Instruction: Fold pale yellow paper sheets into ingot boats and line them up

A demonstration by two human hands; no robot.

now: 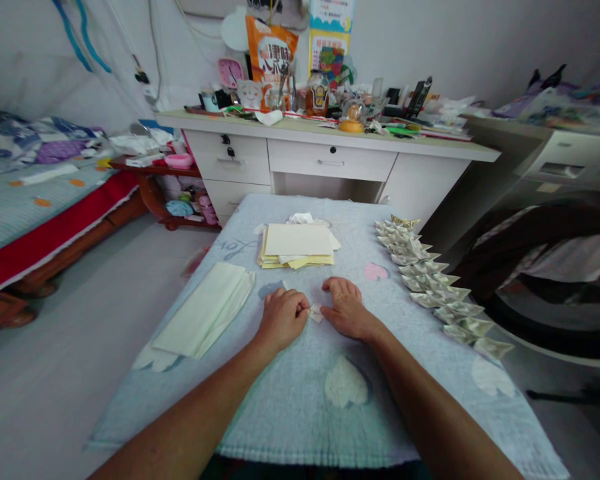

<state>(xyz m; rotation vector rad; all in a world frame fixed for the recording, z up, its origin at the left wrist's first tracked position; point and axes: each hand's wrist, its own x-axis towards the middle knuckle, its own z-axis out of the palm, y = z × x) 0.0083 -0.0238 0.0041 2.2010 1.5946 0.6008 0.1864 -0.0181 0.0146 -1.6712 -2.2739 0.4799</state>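
Note:
Over the middle of the cloth-covered table, my left hand (286,313) is closed, its thumb and finger pinching the edge of a small folded piece of paper (317,312). My right hand (347,308) rests on the cloth at the paper's other side, fingers apart, with the thumb close to the paper. Whether that thumb touches it I cannot tell. Beyond the hands lies a stack of cream and yellow paper sheets (300,240). To the left is a pile of long pale-green paper (200,310). Along the right edge stand several rows of folded paper boats (433,280).
The table wears a light blue cloth (300,393) with heart patterns. Behind it stands a white desk (330,160) crowded with jars, an orange bag (271,60) and a pink clock (231,72). A bed (45,193) is at left, a washing machine (565,167) at right.

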